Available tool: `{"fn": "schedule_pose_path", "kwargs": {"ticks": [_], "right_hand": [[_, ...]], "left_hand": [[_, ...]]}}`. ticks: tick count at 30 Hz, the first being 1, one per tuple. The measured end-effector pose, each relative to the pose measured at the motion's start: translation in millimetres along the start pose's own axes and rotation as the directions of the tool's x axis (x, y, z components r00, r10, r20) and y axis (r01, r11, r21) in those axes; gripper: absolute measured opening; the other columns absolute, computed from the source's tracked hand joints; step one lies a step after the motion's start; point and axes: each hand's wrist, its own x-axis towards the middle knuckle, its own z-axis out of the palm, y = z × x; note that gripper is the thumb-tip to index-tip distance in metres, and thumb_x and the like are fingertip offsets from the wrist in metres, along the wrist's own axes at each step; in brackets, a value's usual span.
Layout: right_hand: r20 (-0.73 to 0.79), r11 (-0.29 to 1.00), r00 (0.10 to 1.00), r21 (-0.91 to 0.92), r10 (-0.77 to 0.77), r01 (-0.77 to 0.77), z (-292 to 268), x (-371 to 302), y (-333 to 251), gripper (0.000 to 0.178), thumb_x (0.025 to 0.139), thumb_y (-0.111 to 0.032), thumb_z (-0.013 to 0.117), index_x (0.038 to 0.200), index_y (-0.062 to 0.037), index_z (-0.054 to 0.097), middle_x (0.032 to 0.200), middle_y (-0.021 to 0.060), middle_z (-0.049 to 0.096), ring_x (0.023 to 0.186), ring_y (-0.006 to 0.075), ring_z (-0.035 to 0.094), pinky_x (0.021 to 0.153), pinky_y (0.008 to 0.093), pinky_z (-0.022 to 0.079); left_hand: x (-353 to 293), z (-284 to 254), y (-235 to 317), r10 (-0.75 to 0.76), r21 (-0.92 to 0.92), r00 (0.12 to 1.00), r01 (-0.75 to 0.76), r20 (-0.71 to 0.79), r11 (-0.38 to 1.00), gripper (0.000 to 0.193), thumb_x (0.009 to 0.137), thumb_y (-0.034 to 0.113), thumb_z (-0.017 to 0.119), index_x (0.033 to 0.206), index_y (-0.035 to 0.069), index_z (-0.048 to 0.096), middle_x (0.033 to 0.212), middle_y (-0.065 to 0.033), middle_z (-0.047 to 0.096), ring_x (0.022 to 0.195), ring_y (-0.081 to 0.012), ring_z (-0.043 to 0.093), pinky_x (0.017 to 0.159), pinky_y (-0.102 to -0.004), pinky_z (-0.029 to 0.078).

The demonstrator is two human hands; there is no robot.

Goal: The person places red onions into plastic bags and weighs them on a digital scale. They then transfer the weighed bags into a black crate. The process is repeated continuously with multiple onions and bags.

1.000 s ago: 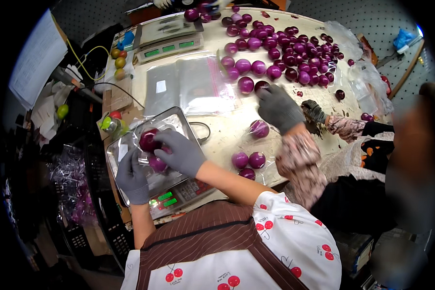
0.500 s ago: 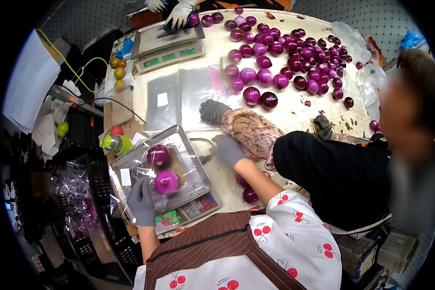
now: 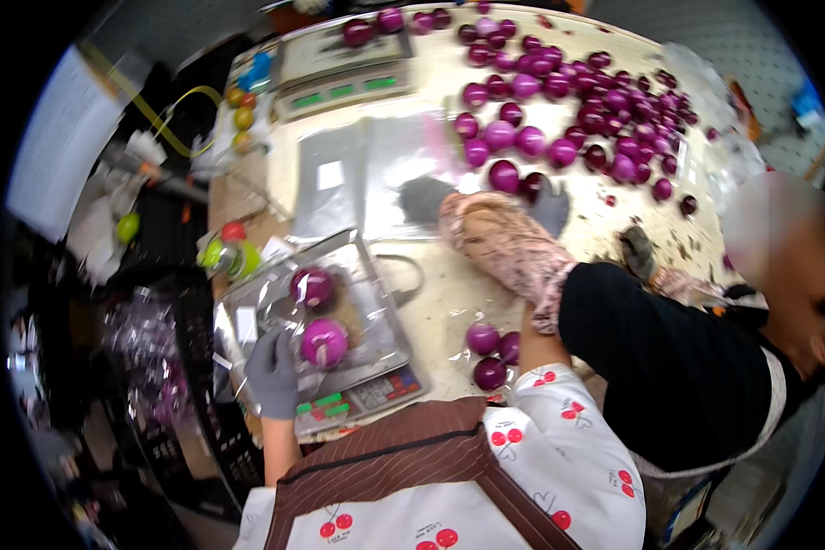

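The left hand [image 3: 273,371] is staying at the bag's [image 3: 271,310] edge on the tray [image 3: 380,325], and two onions [image 3: 324,343] are lying in the bag just beyond its fingers; I cannot tell whether they are pinching film. The right hand [image 3: 550,209] is now reaching beside a dark onion [image 3: 530,187], having been near the tray earlier; its fingers are blurring, their grip unclear. A co-worker's sleeve [image 3: 500,243] is now crossing over that forearm.
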Motion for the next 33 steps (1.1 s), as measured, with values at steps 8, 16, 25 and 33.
{"fn": "schedule_pose_path", "kwargs": {"ticks": [8,16,25,33], "right_hand": [[0.498,0.999,0.867,0.054,-0.023,-0.004,-36,57,39,0.050,0.080,-0.022,0.062,0.124,-0.0055,0.047,0.124,0.0168,0.049,0.108,0.0255,0.053,0.091,0.0353,0.045],[0.529,0.189,0.793,0.848,-0.302,-0.494,-128,-50,-70,0.072,0.064,-0.019,0.079,0.125,-0.0050,0.044,0.115,0.0135,0.053,0.103,0.0238,0.056,0.086,0.0316,0.050],[0.295,0.227,0.828,0.951,-0.477,-0.208,-129,-85,-195,0.058,0.077,-0.028,0.071,0.121,0.0002,0.047,0.107,0.0157,0.059,0.101,0.0210,0.058,0.081,0.0306,0.049],[0.127,0.454,0.934,0.890,-0.333,0.041,-114,-85,-157,0.051,0.072,-0.024,0.074,0.112,-0.0009,0.054,0.107,0.0131,0.058,0.095,0.0230,0.057,0.083,0.0326,0.046]], "left_hand": [[7,-11,20,0.205,0.035,0.975,-0.203,-0.089,0.979,0.009,0.080,-0.001,0.059,0.088,0.000,0.062,0.076,-0.0124,0.061,0.066,-0.0223,0.057,0.060,-0.0293,0.044],[6,-3,33,0.212,0.013,0.966,-0.212,-0.147,0.977,0.008,0.077,0.001,0.063,0.084,0.003,0.064,0.070,-0.0096,0.059,0.057,-0.0197,0.054,0.054,-0.0281,0.043],[3,-17,31,0.326,0.067,0.883,-0.322,-0.337,0.944,0.008,0.078,0.002,0.062,0.086,0.002,0.063,0.071,-0.0124,0.059,0.060,-0.0249,0.058,0.056,-0.0307,0.045],[-9,-39,28,0.295,0.077,0.893,-0.286,-0.340,0.955,0.007,0.081,0.003,0.060,0.087,0.002,0.062,0.074,-0.0135,0.060,0.064,-0.0274,0.059,0.059,-0.0315,0.046]]}}
